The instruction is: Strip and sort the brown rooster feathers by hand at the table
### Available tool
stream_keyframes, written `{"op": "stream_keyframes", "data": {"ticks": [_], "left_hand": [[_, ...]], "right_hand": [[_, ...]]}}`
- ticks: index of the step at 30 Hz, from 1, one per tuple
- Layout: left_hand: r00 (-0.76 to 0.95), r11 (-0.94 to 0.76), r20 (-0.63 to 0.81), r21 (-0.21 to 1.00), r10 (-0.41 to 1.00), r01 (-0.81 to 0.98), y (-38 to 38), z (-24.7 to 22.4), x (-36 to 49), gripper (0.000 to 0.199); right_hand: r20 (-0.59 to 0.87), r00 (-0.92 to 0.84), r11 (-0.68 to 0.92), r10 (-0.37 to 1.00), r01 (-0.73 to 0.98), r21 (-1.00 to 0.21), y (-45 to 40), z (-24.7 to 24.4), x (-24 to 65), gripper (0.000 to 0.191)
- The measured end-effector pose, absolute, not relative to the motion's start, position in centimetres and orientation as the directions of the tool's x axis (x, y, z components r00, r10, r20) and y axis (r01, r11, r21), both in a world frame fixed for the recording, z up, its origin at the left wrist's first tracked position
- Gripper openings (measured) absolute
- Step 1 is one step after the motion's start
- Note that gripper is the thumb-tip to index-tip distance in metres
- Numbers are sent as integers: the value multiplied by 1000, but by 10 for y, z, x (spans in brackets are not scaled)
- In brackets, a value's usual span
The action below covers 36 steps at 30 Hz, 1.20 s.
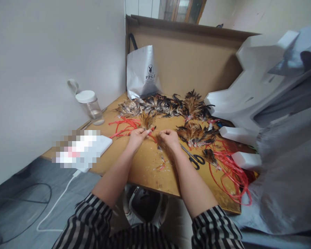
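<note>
My left hand (pixel 138 137) is closed on a small bunch of brown feathers (pixel 147 121), whose tips fan upward above the thumb. Red string (pixel 152 137) shows at the base of that bunch, between my two hands. Just to the right, my right hand (pixel 169 139) is pinched; what its fingertips hold, if anything, is too small to make out. Close by on the right lie black-handled scissors (pixel 193 156). More red string (pixel 124 125) spreads over the table left of the bunch.
Feather bundles (pixel 155 105) line the back of the wooden table (pixel 145 169), with another pile (pixel 197 134) at right. A red string tangle (pixel 233 169) hangs over the right edge. A jar (pixel 89 103), a charging device (pixel 101 147), a silver bag (pixel 142 74) and white foam (pixel 246 136) stand around.
</note>
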State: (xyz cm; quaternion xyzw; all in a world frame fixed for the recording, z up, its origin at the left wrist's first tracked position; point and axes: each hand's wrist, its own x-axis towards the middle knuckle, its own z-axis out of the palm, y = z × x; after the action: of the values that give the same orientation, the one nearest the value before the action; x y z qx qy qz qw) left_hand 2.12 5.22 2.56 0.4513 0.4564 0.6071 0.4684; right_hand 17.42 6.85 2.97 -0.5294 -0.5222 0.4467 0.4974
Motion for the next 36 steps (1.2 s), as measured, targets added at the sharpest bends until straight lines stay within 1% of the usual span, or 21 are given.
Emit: {"op": "stream_keyframes", "data": {"ticks": [2,3,5,7,9,11,13,15,18,21,24,26,27,29,30,31,33,36], "left_hand": [[-177,-147,112,969,978,-200,52,27,20,24],[-187,-151,110,964,976,-218,52,28,19,24],[-200,-152,106,961,974,-231,54,27,17,25],[-208,-147,101,965,973,-219,56,25,14,26],[-227,-148,99,967,969,-208,59,23,11,28],[-253,-149,89,962,963,-227,61,23,7,29],[-255,-130,60,955,965,-266,63,23,3,31],[-239,-94,26,956,971,-279,62,26,-3,34],[-180,-46,11,980,984,-195,56,33,-15,38],[-133,11,-11,1000,991,1,46,47,-33,38],[-164,29,6,978,986,207,33,64,-49,30],[-220,-3,57,972,974,236,25,75,-53,27],[-223,-28,75,978,972,208,21,79,-51,26],[-159,-57,65,997,985,54,14,86,-40,28],[-74,-33,29,998,997,-61,12,87,-31,29],[49,24,-16,983,999,-181,10,87,-20,28],[266,176,-78,913,961,-368,10,82,1,20],[413,371,-158,777,897,-508,21,71,22,6]], "right_hand": [[-31,16,-28,999,-124,-992,69,36,179,14],[-65,-32,-71,997,-257,-964,69,39,182,13],[-104,-147,-165,984,-497,-852,69,46,189,10],[-110,-227,-237,968,-663,-710,70,53,197,8],[-77,-261,-255,962,-769,-585,70,57,205,9],[-31,-259,-239,965,-829,-506,72,58,213,10],[6,-250,-217,968,-852,-477,74,58,217,13],[30,-246,-201,969,-852,-484,76,56,219,15],[42,-250,-188,967,-819,-542,77,54,218,18],[52,-247,-159,968,-755,-636,75,55,213,18],[87,-221,-82,971,-657,-749,70,57,206,20],[120,-187,-5,975,-558,-830,67,59,202,20],[140,-164,43,976,-491,-870,66,59,199,20],[200,-118,154,973,-321,-934,64,59,195,20],[239,-99,212,966,-227,-950,63,58,193,19],[286,-83,273,955,-133,-953,62,58,191,19],[393,-58,396,918,44,-917,60,57,189,18],[553,-60,547,831,266,-794,56,58,189,16]]}}
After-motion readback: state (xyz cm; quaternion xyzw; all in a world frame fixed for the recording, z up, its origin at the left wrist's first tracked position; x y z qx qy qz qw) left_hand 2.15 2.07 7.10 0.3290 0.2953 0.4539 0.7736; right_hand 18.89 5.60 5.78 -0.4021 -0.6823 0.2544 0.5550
